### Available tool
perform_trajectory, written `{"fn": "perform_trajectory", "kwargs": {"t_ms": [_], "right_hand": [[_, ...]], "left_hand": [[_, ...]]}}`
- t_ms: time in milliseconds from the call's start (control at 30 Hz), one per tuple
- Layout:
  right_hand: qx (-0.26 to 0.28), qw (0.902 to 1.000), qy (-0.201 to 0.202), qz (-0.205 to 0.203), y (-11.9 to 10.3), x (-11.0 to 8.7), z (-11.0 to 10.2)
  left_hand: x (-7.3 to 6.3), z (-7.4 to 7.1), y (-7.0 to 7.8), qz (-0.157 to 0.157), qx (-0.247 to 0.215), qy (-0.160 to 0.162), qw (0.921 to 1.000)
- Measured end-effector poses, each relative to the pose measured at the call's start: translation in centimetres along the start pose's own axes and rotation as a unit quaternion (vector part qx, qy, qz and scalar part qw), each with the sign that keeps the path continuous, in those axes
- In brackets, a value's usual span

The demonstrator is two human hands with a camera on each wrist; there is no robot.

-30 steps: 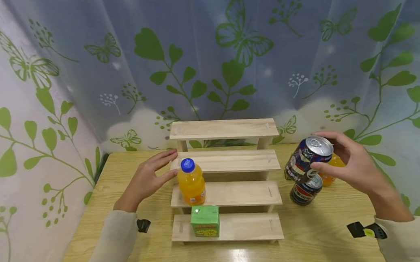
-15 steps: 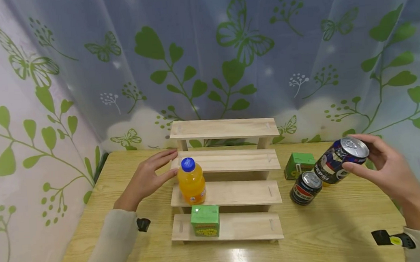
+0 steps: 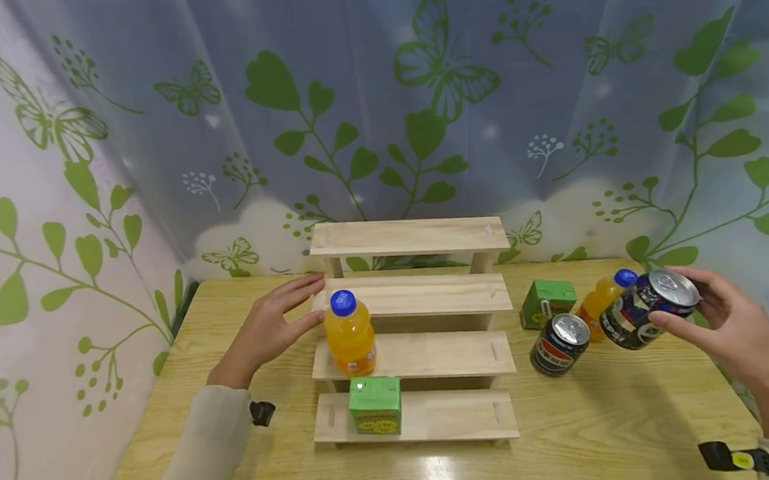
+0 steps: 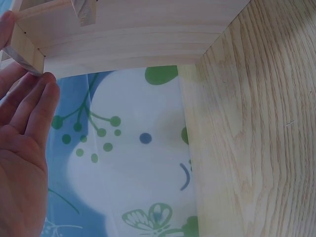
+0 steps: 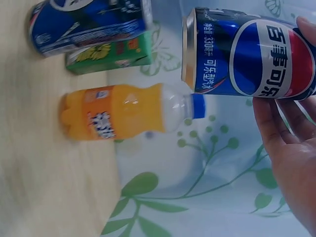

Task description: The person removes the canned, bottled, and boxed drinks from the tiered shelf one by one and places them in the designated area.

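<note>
My left hand (image 3: 269, 330) holds the left end of the second-highest board of a stepped wooden rack (image 3: 429, 296). In the left wrist view, the board's end lies between the thumb and straight fingers (image 4: 37, 108). My right hand (image 3: 732, 327) grips a dark blue cola can (image 3: 644, 315), tilted and held above the table at the right. The right wrist view shows this can (image 5: 252, 54) with its label facing the camera. Another cola can (image 3: 559, 344) stands on the table, beside an orange drink bottle (image 3: 601, 301) and a green drink carton (image 3: 547, 303).
An orange drink bottle (image 3: 351, 339) stands on the rack's third board from the top. A green carton (image 3: 376, 406) sits on the lowest board. The wooden table (image 3: 572, 435) meets a leaf-patterned curtain (image 3: 363, 122) at the back.
My right hand has carried the cola can to the right and slightly down, uncovering the green carton and orange bottle behind. My left hand has stayed on the rack.
</note>
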State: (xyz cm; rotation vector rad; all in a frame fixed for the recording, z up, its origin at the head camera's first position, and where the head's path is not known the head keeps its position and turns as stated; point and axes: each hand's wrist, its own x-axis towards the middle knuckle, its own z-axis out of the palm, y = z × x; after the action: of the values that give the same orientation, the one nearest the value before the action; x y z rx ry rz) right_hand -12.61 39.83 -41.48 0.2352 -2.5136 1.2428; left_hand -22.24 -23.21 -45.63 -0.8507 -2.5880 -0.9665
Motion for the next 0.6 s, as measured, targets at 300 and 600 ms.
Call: {"fn": "perform_trajectory", "kwargs": {"t_ms": [300,600], "right_hand": [[-0.004,0.9981,-0.011,0.061,2.4,-1.2,0.4],[-0.004,0.996,-0.021,0.087,4.1,-1.7,1.3]], "left_hand": [[0.0,-0.1,0.0,0.008,-0.002,0.003,1.0],[0.0,-0.1,0.0,0.01,-0.004,0.005,0.9999]]}}
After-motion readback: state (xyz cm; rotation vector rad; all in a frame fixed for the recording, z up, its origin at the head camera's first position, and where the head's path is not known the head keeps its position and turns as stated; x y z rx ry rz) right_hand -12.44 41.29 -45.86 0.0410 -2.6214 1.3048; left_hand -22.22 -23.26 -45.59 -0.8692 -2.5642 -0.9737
